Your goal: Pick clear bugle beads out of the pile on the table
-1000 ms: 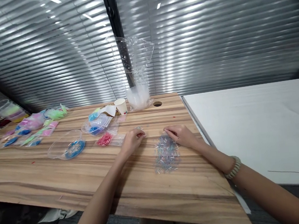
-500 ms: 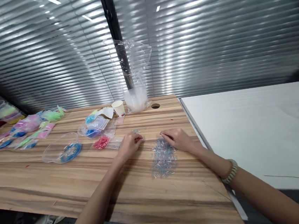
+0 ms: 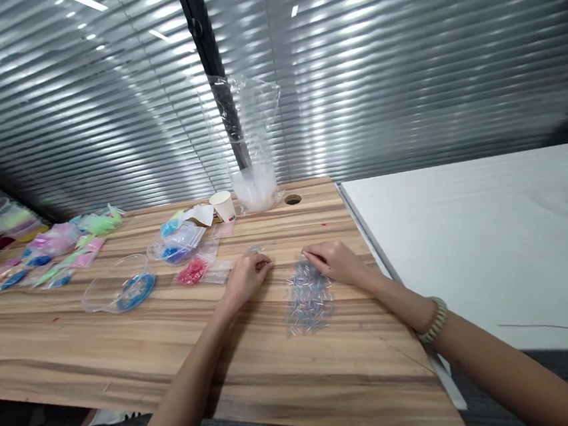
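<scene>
A loose pile of small clear tube beads (image 3: 305, 298) lies on the wooden table (image 3: 126, 342). My right hand (image 3: 333, 262) rests at the pile's far edge, fingers curled, tips touching the beads. My left hand (image 3: 248, 274) sits a little left of the pile with its fingertips pinched together. Whether either hand pinches a bead is too small to tell. A beaded bracelet (image 3: 432, 320) is on my right wrist.
Left of my hands lie a bag of red beads (image 3: 192, 271), a bag of blue beads (image 3: 176, 245), a clear tub with a blue coil (image 3: 121, 293) and several coloured bead bags (image 3: 60, 242). A paper cup (image 3: 224, 207) and tall clear plastic bag (image 3: 254, 175) stand behind. A white table (image 3: 472, 242) adjoins on the right.
Both hands stay beside the bead pile with only slight finger movement. The view has drifted a little, shifting everything slightly left in the picture.
</scene>
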